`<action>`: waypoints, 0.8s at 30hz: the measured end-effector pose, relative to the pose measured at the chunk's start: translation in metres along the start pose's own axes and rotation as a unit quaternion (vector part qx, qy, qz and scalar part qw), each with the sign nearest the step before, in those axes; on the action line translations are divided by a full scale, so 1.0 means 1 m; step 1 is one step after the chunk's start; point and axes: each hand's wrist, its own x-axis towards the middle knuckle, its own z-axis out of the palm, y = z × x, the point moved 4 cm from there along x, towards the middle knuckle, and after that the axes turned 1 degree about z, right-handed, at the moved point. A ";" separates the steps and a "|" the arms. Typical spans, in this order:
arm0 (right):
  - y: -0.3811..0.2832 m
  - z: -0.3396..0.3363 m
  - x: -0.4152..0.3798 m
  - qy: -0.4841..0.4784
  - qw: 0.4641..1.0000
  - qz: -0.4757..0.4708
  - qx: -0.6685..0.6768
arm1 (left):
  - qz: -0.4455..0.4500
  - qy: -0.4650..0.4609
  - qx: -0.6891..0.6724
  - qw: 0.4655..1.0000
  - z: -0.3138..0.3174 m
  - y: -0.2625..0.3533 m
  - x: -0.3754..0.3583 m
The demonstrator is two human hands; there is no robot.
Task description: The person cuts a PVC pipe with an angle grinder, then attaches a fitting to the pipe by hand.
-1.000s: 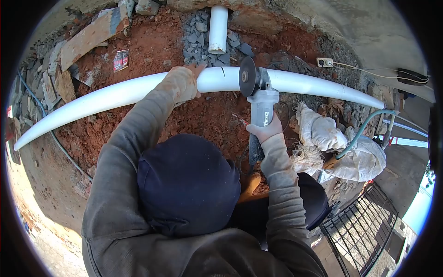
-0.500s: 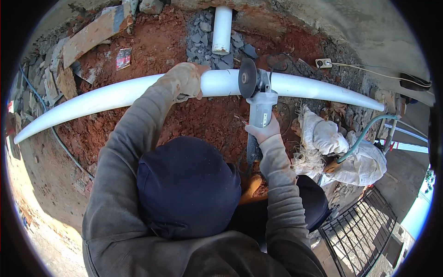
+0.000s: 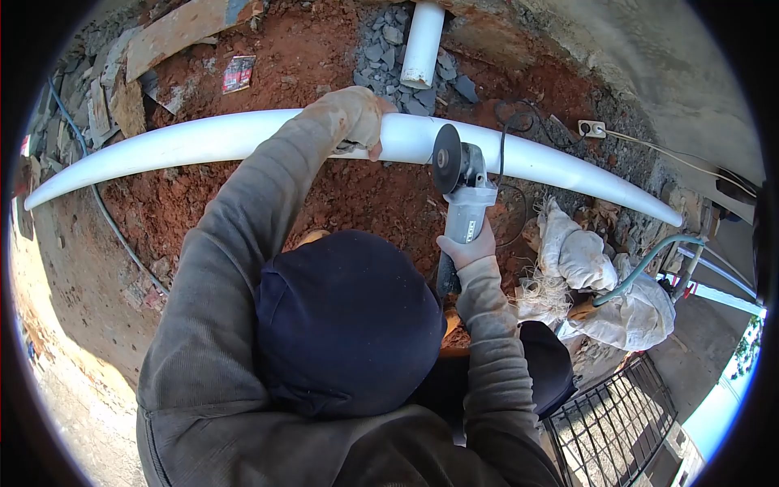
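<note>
A long white plastic pipe [image 3: 219, 138] spans the view from left to right, its curve exaggerated by the lens. My left hand [image 3: 363, 120], covered by a pale, dirty glove, is closed over the pipe near its middle. In my right hand [image 3: 472, 247] is a grey angle grinder [image 3: 465, 215], gripped round its body. The grinder's dark disc [image 3: 446, 158] overlaps the pipe's near edge, a little right of my left hand. A thin dark mark shows on the pipe close to the disc.
A short white pipe [image 3: 423, 49] juts from the wall base over grey rubble [image 3: 381, 53]. Boards [image 3: 178, 36] lie upper left on red soil. A power socket [image 3: 591, 129] with cords, white sacks [image 3: 572, 252], a green hose [image 3: 641, 264] and a metal grille [image 3: 613, 418] are right.
The grinder has shifted toward me, its disc moving from across the pipe to its near edge. My left hand stays on the pipe. The whole view has turned slightly clockwise.
</note>
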 end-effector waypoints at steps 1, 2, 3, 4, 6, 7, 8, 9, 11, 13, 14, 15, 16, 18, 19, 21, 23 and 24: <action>-0.001 0.000 -0.001 0.001 1.000 0.007 -0.004 | 0.002 -0.001 0.000 1.000 0.001 0.000 0.002; -0.004 0.001 -0.002 0.000 1.000 0.007 -0.006 | 0.004 -0.003 0.000 1.000 0.001 -0.001 0.003; -0.008 0.000 -0.003 0.006 1.000 0.009 -0.014 | 0.006 -0.003 -0.001 1.000 0.001 -0.001 0.004; -0.011 0.000 -0.003 0.012 1.000 0.012 -0.022 | 0.008 -0.005 -0.002 1.000 0.000 -0.001 0.006; -0.014 0.001 -0.004 0.009 1.000 0.013 -0.008 | 0.011 -0.006 -0.003 1.000 0.000 -0.002 0.006; -0.014 0.002 -0.005 0.007 1.000 0.015 0.007 | 0.012 -0.007 -0.001 1.000 0.000 -0.002 0.007; -0.014 0.001 -0.005 0.008 1.000 0.016 0.006 | 0.012 -0.008 -0.001 1.000 0.000 -0.002 0.008; -0.013 0.001 -0.005 0.011 1.000 0.020 -0.005 | 0.011 -0.009 0.001 1.000 0.000 -0.002 0.009; -0.012 0.003 -0.005 0.012 1.000 0.024 -0.016 | 0.012 -0.009 0.002 1.000 0.000 -0.003 0.008; -0.011 0.003 -0.006 0.024 0.999 0.023 -0.014 | 0.010 -0.008 0.003 1.000 0.001 -0.004 0.007; -0.008 0.003 -0.005 0.023 0.999 0.023 -0.014 | 0.008 -0.009 0.003 1.000 0.001 -0.005 0.006; -0.004 0.003 -0.004 0.024 0.999 0.026 -0.025 | 0.008 -0.010 0.001 1.000 0.001 -0.004 0.008; -0.001 0.002 -0.002 0.025 0.999 0.029 -0.036 | 0.009 -0.010 0.003 1.000 0.001 -0.004 0.008; -0.005 0.002 -0.004 0.023 0.999 0.035 -0.034 | 0.011 -0.012 0.001 1.000 0.001 -0.004 0.008; -0.007 0.002 -0.004 0.022 0.998 0.040 -0.033 | 0.011 -0.012 0.003 1.000 0.002 -0.004 0.008; -0.001 0.002 -0.002 0.026 0.998 0.038 -0.032 | 0.011 -0.012 0.004 1.000 0.002 -0.004 0.009; 0.009 0.002 0.000 0.032 0.998 0.036 -0.032 | 0.011 -0.014 0.003 1.000 0.001 -0.004 0.010; 0.013 0.003 0.002 0.026 0.999 0.034 -0.014 | 0.011 -0.013 0.004 1.000 0.001 -0.004 0.010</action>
